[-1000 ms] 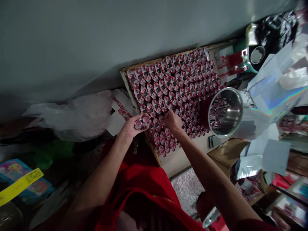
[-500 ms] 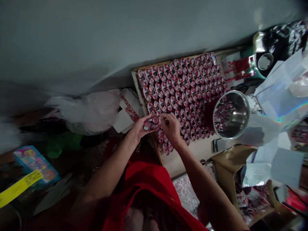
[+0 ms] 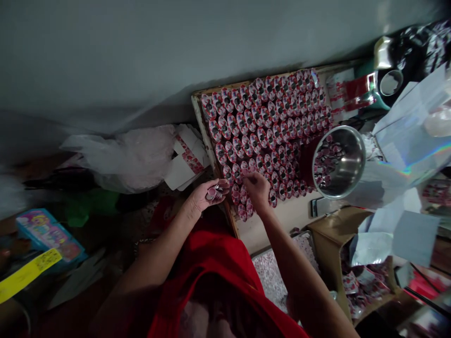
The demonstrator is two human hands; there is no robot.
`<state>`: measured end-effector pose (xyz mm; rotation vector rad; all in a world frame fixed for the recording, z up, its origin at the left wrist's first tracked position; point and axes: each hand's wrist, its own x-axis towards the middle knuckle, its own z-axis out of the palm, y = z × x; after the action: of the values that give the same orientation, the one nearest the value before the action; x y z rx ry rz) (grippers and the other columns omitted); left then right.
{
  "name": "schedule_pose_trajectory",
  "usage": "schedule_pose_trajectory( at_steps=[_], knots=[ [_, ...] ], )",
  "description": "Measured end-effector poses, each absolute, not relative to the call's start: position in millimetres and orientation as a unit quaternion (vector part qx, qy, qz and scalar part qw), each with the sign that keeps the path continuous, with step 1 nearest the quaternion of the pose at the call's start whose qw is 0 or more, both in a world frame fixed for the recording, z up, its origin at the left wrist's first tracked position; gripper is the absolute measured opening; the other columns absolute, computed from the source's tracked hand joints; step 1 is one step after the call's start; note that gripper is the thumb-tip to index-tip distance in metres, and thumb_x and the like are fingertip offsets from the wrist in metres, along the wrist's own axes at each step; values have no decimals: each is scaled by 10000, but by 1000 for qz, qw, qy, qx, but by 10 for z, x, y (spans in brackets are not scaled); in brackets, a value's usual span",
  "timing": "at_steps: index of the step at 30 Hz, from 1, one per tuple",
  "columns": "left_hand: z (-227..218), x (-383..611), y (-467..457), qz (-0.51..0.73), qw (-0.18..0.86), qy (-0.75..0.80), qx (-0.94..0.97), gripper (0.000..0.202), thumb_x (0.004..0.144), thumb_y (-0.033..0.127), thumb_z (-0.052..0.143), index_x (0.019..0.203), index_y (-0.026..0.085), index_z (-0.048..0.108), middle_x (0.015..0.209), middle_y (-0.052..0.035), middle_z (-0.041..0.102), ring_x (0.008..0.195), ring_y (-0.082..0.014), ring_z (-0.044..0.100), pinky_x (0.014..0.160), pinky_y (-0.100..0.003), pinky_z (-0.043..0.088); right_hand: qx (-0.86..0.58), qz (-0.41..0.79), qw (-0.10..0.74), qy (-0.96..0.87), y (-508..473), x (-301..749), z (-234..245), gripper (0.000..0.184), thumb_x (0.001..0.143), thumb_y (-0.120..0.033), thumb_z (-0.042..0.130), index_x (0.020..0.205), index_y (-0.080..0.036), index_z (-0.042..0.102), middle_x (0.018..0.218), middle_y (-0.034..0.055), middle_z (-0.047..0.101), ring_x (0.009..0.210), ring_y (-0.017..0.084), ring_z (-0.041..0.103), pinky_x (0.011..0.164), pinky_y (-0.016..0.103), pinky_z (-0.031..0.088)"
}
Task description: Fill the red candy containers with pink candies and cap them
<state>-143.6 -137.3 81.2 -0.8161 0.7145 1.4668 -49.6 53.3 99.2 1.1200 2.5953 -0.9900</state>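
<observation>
My left hand [image 3: 200, 197] is cupped around several small round discs [image 3: 212, 192], pinkish with pale metallic rims, piled on the palm and fingers. To its right, my right hand [image 3: 260, 191] is held over the near-left part of the board with thumb and fingertips pinched together. Whatever sits between those fingertips is too small to make out. Under and beyond it, rows of oval red-and-white printed pieces [image 3: 243, 123] with dark round centres cover the board [image 3: 207, 141]. Some ovals close to my right hand show a pink disc [image 3: 243, 210] at the centre instead.
A steel bowl [image 3: 355, 162] of similar discs lies tipped on the board's right side. Beyond stand a tape dispenser [image 3: 382, 89] and white sheets [image 3: 405, 117]. An open carton [image 3: 326, 230] is at the lower right; plastic bags [image 3: 141, 155] lie left, and a wall [image 3: 141, 51] rises behind.
My right hand has moved away from the left hand, from beside its discs to over the ovals on the board. The left hand has shifted slightly left and down, still holding discs.
</observation>
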Motion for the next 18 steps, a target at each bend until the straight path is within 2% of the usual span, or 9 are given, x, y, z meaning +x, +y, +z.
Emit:
schedule_pose_trajectory(
  at_steps=[3, 6, 11, 15, 18],
  knots=[
    [802, -1573, -1424, 651, 603, 311, -340, 283, 1023, 275, 559, 1116, 140, 790, 1110, -162, 827, 901, -241, 806, 751, -348, 648, 361, -268, 119, 885, 587, -766, 908, 96, 888, -242, 672, 893, -232, 767, 1040, 69, 785, 999, 223, 696, 891, 310, 497],
    [767, -1709, -1409, 654, 611, 301, -328, 356, 1004, 275, 521, 1187, 130, 790, 1122, -174, 825, 914, -268, 805, 750, -383, 651, 368, -206, 179, 889, 607, -960, 842, 26, 872, -248, 718, 859, -242, 739, 979, 52, 775, 955, 227, 693, 818, 306, 462],
    [677, -1808, -1419, 650, 633, 281, -313, 455, 932, 247, 485, 1238, 94, 785, 1119, -191, 823, 886, -285, 805, 692, -377, 640, 389, -131, 249, 877, 729, -1119, 796, 187, 807, -361, 836, 904, -247, 724, 934, 61, 773, 903, 268, 709, 734, 323, 425],
    [706, -1777, -1453, 646, 632, 292, -314, 438, 908, 194, 487, 1209, 109, 794, 1068, -175, 829, 818, -256, 800, 677, -353, 635, 364, -123, 260, 886, 712, -1205, 963, 193, 786, -333, 865, 893, -249, 729, 951, 59, 780, 934, 271, 722, 756, 319, 434],
    [756, -1725, -1421, 652, 618, 303, -319, 340, 913, 166, 575, 1167, 140, 799, 1000, -139, 831, 781, -225, 793, 679, -312, 627, 332, -187, 205, 902, 514, -1163, 1174, 136, 908, -375, 761, 963, -251, 753, 940, 50, 785, 919, 242, 722, 781, 310, 459]
  ],
)
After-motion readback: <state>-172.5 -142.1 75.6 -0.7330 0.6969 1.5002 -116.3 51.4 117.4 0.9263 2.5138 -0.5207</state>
